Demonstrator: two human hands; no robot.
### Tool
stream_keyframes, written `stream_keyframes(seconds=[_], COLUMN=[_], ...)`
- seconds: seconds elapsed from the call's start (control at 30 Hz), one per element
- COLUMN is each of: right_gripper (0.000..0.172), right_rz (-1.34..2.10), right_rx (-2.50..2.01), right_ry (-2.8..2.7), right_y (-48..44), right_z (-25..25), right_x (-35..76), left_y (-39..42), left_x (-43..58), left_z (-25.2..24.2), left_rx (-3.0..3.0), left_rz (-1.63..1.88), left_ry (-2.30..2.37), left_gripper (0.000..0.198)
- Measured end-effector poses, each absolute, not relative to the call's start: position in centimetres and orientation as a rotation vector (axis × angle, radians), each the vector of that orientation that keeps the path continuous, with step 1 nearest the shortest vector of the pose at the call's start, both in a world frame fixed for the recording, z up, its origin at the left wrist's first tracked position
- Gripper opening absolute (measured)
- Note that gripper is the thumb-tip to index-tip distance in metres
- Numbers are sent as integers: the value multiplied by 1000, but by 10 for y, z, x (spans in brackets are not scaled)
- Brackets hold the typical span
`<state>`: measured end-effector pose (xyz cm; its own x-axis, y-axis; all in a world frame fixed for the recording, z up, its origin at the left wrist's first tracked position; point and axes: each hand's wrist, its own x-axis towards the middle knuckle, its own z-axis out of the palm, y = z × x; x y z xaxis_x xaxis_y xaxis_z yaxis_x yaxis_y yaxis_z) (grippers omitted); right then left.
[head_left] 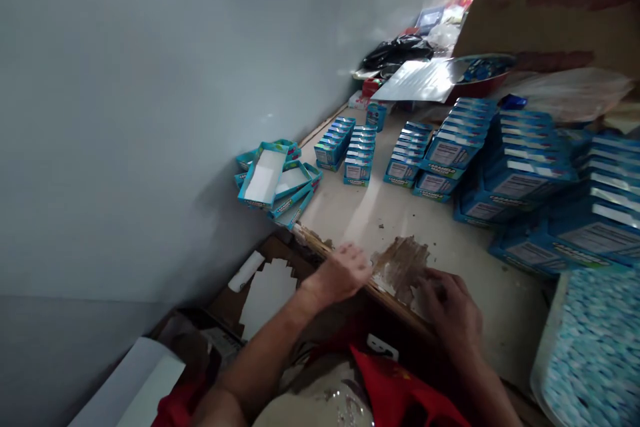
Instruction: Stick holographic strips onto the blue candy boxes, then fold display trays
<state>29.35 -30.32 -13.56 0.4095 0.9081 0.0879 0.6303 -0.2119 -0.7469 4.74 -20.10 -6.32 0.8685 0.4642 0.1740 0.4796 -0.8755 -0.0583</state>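
My left hand (345, 272) rests at the worn front edge of the pale table (350, 213), its fingers bent and pressed together; whatever they may hold is hidden. To the right, my right hand (447, 300) is over the tabletop beside a brown peeled patch (403, 263), with thumb and index finger apart and nothing visible between them. Beyond the hands stand rows of filled blue boxes (357, 153). Several open blue trays (265, 175) lie in a loose pile at the table's left corner.
Stacked blue boxes (530, 180) fill the right side. A clear tub of blue-wrapped pieces (593, 347) sits at the lower right. Farther back are a silvery sheet (417, 80) and a red basin (485, 80). A grey wall (150, 113) borders the left.
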Motion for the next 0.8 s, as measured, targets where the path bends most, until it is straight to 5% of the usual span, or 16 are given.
stream_keyframes(seconds=[0.1,0.47,0.8], right_gripper=[53,55,51], right_rz=[472,469,535], right_rx=[-1971,-2008,-1994], right_ry=[-1324,-1261,-1291], right_y=[-303,-295,-296], right_z=[-133,-137,-140], right_x=[293,296,297], left_y=[-203,-135,-130], left_x=[75,45,50], left_z=[-86,-120,-128], left_rx=[-3010,-2568,-2380], left_rz=[-339,-1229,-1213], left_ry=[-648,-2021,-2131], left_gripper=[20,14,24])
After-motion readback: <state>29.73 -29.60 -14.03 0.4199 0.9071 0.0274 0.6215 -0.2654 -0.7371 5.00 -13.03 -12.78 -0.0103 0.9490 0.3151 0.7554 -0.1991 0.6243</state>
